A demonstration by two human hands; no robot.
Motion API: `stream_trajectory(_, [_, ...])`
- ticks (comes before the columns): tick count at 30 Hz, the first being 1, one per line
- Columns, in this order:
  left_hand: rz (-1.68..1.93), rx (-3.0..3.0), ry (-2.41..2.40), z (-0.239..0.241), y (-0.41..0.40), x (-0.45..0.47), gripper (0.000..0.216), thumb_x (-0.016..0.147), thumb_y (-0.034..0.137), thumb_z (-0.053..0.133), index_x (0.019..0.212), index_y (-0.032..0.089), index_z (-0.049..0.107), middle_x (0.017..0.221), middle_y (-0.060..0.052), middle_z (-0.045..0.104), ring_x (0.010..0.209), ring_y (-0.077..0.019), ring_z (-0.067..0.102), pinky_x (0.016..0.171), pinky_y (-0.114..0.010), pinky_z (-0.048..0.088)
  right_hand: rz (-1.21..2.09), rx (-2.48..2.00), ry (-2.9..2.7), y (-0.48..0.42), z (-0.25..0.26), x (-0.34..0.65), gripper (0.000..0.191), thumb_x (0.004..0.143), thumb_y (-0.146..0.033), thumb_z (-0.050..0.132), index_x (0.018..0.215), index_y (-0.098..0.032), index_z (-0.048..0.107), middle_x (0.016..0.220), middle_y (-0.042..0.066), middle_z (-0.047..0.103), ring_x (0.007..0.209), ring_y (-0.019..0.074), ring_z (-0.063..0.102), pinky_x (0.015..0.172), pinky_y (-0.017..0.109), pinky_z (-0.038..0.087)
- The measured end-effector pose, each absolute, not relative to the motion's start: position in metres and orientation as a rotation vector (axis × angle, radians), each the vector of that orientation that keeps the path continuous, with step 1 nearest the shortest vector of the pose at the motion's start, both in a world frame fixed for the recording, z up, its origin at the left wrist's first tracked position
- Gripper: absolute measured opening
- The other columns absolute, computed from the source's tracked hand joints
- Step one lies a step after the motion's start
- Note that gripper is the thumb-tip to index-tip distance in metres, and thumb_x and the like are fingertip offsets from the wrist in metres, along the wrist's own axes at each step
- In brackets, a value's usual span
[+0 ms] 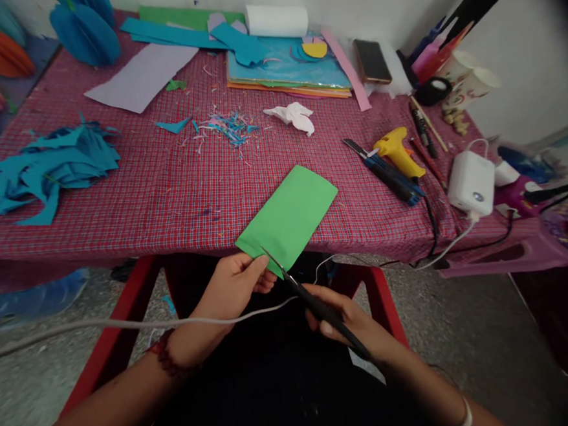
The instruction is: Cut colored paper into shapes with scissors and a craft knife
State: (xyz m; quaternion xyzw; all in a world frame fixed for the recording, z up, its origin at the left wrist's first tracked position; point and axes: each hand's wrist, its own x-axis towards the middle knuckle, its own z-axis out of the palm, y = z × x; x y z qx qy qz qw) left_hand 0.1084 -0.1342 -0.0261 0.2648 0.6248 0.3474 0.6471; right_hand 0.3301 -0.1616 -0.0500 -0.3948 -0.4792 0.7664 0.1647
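A green sheet of paper (296,205) rests partly on the table, its near corner reaching past the front edge. My left hand (242,279) pinches that near edge between thumb and fingers. In my right hand (342,316) is a pair of scissors (319,304) with black handles, gripped from the right side. The blades lie at the near end of the green paper, close to my left thumb. My right fingers partly hide the handles. Whether the blades are apart is hard to make out.
Blue paper offcuts (52,167) lie at left, small shreds (232,127) and a crumpled tissue (294,116) at the middle. A utility knife (388,176), yellow glue gun (399,152) and white power bank (471,183) sit at right. A white cable (184,322) crosses above my left wrist.
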Motion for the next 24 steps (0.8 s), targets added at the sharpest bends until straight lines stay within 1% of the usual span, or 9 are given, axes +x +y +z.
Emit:
stream_trajectory(4, [0.799,0.601,1.418,-0.0268,-0.1344,0.108,0.021,0.084,0.02,0.056,0.065,0.012,0.064,0.058,-0.001,0.065,0.051,-0.01,0.061,0.056,-0.024,0.052,2.201,-1.123,-1.339,-0.1615,-0.0489,0.3287,0.066,0.074,-0.051,0.069,0.13,-0.021,0.049,0.07,-0.001,0.048,0.055,0.0087,0.034,0.047,0.023,0.025])
stream_trajectory(7, [0.801,0.604,1.406,-0.0281,-0.1349,0.1072,0.021,0.083,0.019,0.056,0.065,0.012,0.064,0.059,-0.001,0.066,0.052,-0.0101,0.061,0.056,-0.024,0.052,2.233,-1.103,-1.318,-0.1601,-0.0472,0.3297,0.068,0.074,-0.053,0.068,0.13,-0.02,0.048,0.07,-0.001,0.049,0.055,0.0088,0.035,0.048,0.024,0.026])
stream_trajectory(12, [0.838,0.62,1.383,-0.0307,-0.1357,0.1067,0.021,0.083,0.022,0.057,0.066,0.012,0.064,0.06,-0.001,0.066,0.053,-0.0102,0.061,0.056,-0.024,0.052,2.277,-1.034,-1.296,-0.158,-0.0461,0.3344,0.075,0.072,-0.056,0.069,0.131,-0.018,0.045,0.079,0.002,0.055,0.066,0.0123,0.043,0.055,0.026,0.03])
stream_trajectory(17, [0.871,0.616,1.383,-0.0307,-0.1351,0.1081,0.02,0.081,0.025,0.059,0.066,0.013,0.064,0.061,-0.002,0.067,0.053,-0.0108,0.062,0.056,-0.024,0.053,2.234,-1.055,-1.355,-0.1599,-0.0472,0.3329,0.07,0.075,-0.05,0.069,0.132,-0.021,0.043,0.077,0.0,0.05,0.063,0.0107,0.039,0.053,0.024,0.028])
stream_trajectory(24, [0.854,0.613,1.399,-0.0299,-0.1343,0.1083,0.019,0.081,0.023,0.058,0.066,0.013,0.064,0.061,-0.002,0.066,0.053,-0.0104,0.062,0.056,-0.023,0.053,2.218,-1.11,-1.326,-0.1621,-0.0476,0.3303,0.064,0.075,-0.049,0.069,0.128,-0.021,0.047,0.072,-0.001,0.048,0.059,0.0098,0.036,0.051,0.024,0.026])
